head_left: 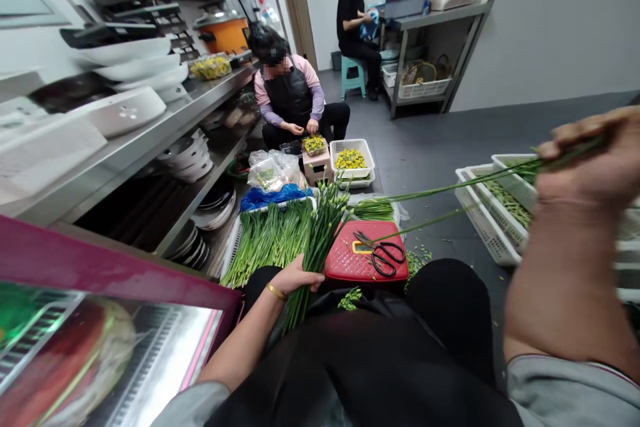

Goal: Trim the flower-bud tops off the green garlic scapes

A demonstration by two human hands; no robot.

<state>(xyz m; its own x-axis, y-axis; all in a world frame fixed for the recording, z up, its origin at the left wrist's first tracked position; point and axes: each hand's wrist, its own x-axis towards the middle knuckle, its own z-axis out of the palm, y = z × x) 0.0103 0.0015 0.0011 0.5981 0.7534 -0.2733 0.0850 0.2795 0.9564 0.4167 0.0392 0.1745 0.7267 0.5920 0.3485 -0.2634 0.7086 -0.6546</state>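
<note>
My left hand [299, 275], with a gold bracelet at the wrist, is wrapped round an upright bunch of green budded stems [323, 227] above my lap. Raised at the far right, my right hand [590, 153] is closed round a few long green stems [430, 195] that trail leftward. Black-handled scissors [385, 257] lie on a red box [345, 257] in front of me. More green stems [273, 237] fill a white basket behind my left hand, and a further pile [374, 210] lies behind the box. A small cut cluster [350, 298] rests on my apron.
White baskets [493, 230] of cut green pieces stand at the right. Ahead, a crouching person [293, 97] works beside a basket of yellow flowers [351, 159]. A metal shelf [195, 107] with dishes runs along the left. Another person [357, 20] sits on a stool farther back.
</note>
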